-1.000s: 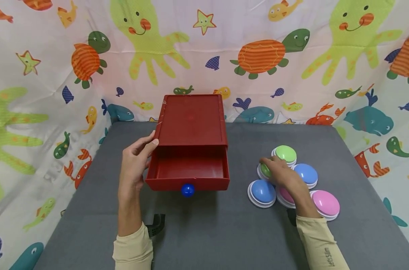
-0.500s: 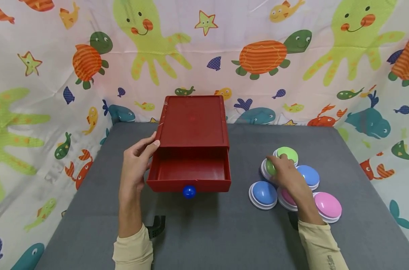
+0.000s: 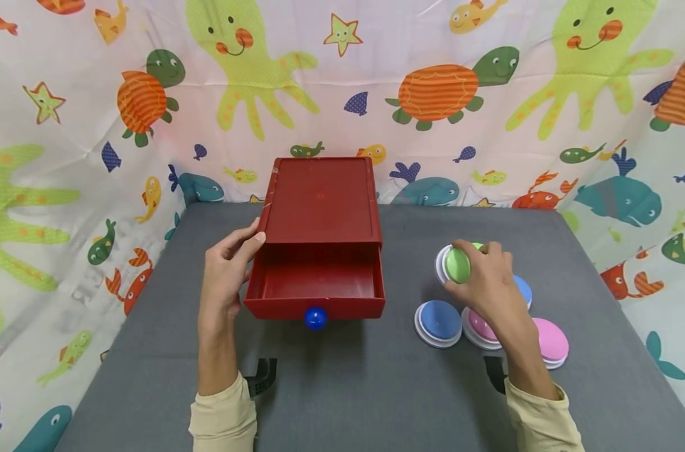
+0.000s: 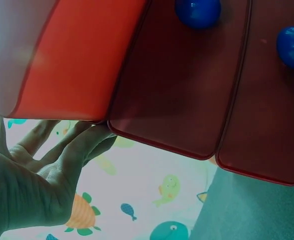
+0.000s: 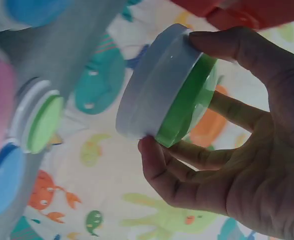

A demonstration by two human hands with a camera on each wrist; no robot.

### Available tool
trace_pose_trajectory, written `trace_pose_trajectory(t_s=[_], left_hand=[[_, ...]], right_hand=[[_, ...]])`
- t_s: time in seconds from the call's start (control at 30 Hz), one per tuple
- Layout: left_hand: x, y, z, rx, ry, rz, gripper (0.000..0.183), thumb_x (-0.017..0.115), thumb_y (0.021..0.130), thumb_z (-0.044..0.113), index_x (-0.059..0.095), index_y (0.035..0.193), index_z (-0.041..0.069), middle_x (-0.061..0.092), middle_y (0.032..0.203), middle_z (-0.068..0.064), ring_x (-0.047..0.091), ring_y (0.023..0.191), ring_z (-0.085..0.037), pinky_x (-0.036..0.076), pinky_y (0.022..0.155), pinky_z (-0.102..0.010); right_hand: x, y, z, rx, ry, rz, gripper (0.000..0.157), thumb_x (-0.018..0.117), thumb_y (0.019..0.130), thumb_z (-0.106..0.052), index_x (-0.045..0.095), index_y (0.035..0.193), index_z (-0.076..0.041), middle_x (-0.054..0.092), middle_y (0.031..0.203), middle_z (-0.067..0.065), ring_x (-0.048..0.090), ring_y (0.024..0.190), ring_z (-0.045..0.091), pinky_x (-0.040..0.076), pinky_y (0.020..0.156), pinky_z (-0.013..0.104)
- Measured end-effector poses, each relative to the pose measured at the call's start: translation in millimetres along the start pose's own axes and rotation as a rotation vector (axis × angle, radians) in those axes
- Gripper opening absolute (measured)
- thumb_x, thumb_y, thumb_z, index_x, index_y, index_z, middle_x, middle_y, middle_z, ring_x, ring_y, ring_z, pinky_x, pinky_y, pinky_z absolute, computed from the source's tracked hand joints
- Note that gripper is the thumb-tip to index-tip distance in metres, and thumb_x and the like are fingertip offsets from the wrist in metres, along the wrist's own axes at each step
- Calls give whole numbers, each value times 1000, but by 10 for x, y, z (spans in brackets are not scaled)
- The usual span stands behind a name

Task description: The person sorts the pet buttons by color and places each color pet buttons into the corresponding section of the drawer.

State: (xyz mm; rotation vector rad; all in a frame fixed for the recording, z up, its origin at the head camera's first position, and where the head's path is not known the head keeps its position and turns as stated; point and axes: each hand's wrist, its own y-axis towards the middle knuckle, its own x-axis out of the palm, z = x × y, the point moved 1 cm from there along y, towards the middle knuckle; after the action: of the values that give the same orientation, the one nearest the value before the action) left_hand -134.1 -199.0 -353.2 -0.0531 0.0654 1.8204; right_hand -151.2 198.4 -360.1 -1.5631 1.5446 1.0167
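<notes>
My right hand (image 3: pixel 489 282) pinches a round push button (image 3: pixel 458 265) with a green dome and a pale base. In the right wrist view the button (image 5: pixel 167 90) is tilted on its edge, thumb and fingers gripping its rim. A red drawer cabinet (image 3: pixel 321 201) stands in the middle, its top drawer (image 3: pixel 314 307) pulled out by its blue knob side and nothing visible inside. My left hand (image 3: pixel 229 270) rests against the cabinet's left side, thumb near the front edge. The left wrist view shows its extended fingers (image 4: pixel 81 145) touching the cabinet's edge.
Right of the cabinet sit more buttons: a blue one (image 3: pixel 440 321) in front, a dark pink one (image 3: pixel 482 326), a pink one (image 3: pixel 551 340), and another blue one (image 3: pixel 523 290) partly behind my hand. A green one is mostly hidden. A sea-animal curtain (image 3: pixel 342 94) closes off the back.
My right hand has lifted the green button from among the others and tilted it, so its dome now faces right. The left hand and cabinet have stayed put.
</notes>
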Motion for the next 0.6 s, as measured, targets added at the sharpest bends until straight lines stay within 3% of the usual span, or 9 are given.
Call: trace_pose_trajectory(t_s=[0.3, 0.47, 0.6], left_hand=[[0, -4, -34, -3, 2, 1, 48, 69, 99, 40, 65, 144, 25, 64, 146, -5, 66, 121, -27, 63, 88, -37], [-17, 7, -30, -6, -19, -8, 47, 68, 100, 38, 65, 144, 23, 63, 146, -8, 66, 119, -25, 64, 83, -32], [-31, 21, -27, -16, -30, -20, 46, 68, 100, 38, 65, 144, 24, 63, 146, -9, 65, 120, -24, 65, 81, -30]], right_hand=[[-234, -273, -411, -59, 83, 152, 76, 83, 81, -25, 52, 149, -13, 51, 132, 30, 45, 118, 47, 59, 74, 60], [-307, -386, -676, -155, 168, 290, 69, 85, 79, -21, 57, 140, -9, 55, 131, 24, 49, 120, 42, 60, 80, 64], [-330, -426, -871, -238, 238, 332, 69, 88, 76, -18, 62, 140, -11, 57, 131, 20, 50, 123, 37, 61, 82, 64]])
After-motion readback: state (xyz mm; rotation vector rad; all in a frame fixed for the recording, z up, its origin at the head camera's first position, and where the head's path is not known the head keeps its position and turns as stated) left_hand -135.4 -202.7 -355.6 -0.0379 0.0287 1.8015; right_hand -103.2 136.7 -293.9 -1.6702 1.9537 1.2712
